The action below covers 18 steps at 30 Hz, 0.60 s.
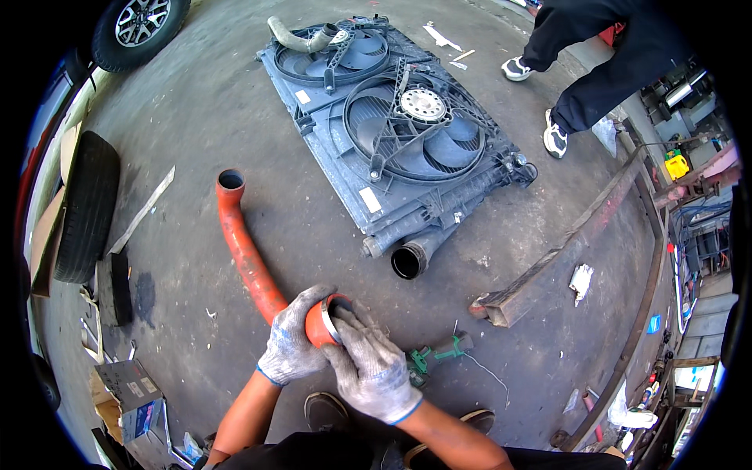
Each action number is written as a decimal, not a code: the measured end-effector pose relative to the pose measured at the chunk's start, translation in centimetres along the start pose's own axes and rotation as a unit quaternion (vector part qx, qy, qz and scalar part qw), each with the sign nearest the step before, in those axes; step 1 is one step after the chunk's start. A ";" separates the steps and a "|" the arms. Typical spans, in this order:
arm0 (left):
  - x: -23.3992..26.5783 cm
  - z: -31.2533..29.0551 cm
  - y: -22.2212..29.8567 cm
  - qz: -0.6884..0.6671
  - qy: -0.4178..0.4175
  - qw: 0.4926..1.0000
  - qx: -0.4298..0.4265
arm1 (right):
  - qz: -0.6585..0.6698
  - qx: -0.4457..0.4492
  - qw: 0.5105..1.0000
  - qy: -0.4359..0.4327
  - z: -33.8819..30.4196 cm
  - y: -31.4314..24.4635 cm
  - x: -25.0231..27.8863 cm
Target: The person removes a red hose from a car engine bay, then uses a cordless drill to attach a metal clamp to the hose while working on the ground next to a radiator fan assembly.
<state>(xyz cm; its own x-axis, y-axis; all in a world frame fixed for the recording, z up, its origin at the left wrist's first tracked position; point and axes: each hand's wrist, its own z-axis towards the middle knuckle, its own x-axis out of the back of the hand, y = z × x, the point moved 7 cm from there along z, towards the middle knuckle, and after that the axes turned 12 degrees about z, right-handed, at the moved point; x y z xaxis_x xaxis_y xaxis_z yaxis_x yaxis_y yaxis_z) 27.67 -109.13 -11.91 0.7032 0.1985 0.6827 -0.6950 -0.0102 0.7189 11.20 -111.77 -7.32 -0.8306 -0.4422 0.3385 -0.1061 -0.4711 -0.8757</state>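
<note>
A long, curved orange pipe (244, 252) runs from its open far end, standing up off the floor, toward my hands. Its near end is an orange sleeve with a silvery clamp band (330, 323) around the mouth; my left hand hides where pipe and sleeve meet. Wearing a knitted work glove, my left hand (293, 341) wraps the sleeve from the left. My right hand (371, 365), gloved too, grips the rim from the right, with fingertips at the opening. Just beyond my right hand lies a green power tool (435, 354), partly covered by that hand.
A radiator assembly with two fans (329, 149) lies ahead, a grey hose (301, 37) on its far end. Another person (599, 70) stands at the far right. A metal beam (560, 262) lies on the right; a tyre (88, 207) and a box (129, 388) are at left.
</note>
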 end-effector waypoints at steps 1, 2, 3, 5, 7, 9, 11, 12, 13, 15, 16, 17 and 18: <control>-0.1 0.0 -0.1 0.002 0.007 1.000 0.004 | -0.027 -0.001 0.999 0.030 -0.3 0.0 -0.5; 0.3 -0.1 0.2 -0.009 0.021 1.000 0.010 | -0.084 0.020 0.996 0.034 -0.4 -0.3 -0.9; 0.3 -0.1 0.3 -0.006 0.017 1.000 0.020 | -0.093 0.019 0.995 0.036 -0.7 0.0 -1.1; 0.1 0.1 0.2 0.001 0.008 0.999 0.039 | -0.110 0.016 0.993 0.041 -1.2 1.1 -1.5; -0.7 -0.3 -0.3 0.003 0.009 0.999 0.054 | -0.144 0.031 0.987 0.057 -1.3 0.9 -1.5; -1.2 -0.3 -0.7 -0.002 0.021 0.997 0.073 | -0.172 0.028 0.982 0.069 -0.7 0.3 -1.6; -1.3 -0.2 -0.8 -0.012 0.044 0.994 0.096 | -0.133 0.028 0.987 0.084 0.3 0.1 -1.2; -1.4 -0.3 -0.8 -0.014 0.044 0.995 0.086 | -0.095 0.020 0.991 0.095 0.4 0.2 -0.9; -1.6 -0.3 -0.9 -0.005 0.049 0.996 0.080 | -0.058 0.011 0.993 0.104 0.5 0.4 -0.5; -2.2 0.4 -0.8 0.013 0.059 0.996 0.064 | -0.035 -0.029 0.995 0.086 1.4 1.3 0.3; -2.0 0.7 0.1 0.019 0.050 0.995 0.081 | -0.048 -0.036 0.996 0.064 0.9 2.0 0.0; -2.1 0.7 0.1 0.020 0.051 0.995 0.079 | -0.061 -0.043 0.996 0.042 0.5 2.4 -0.3; -2.4 0.6 -0.2 0.023 0.050 0.995 0.080 | -0.114 -0.025 0.992 0.056 0.5 2.1 -0.4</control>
<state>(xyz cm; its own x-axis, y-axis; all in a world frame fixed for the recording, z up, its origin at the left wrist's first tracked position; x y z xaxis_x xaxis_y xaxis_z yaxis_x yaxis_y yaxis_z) 26.19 -110.17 -13.60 0.6470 0.2914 0.7046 -0.6881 -0.1751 0.7042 11.56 -112.97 -9.11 -0.8373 -0.2395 0.4915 -0.3230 -0.5086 -0.7981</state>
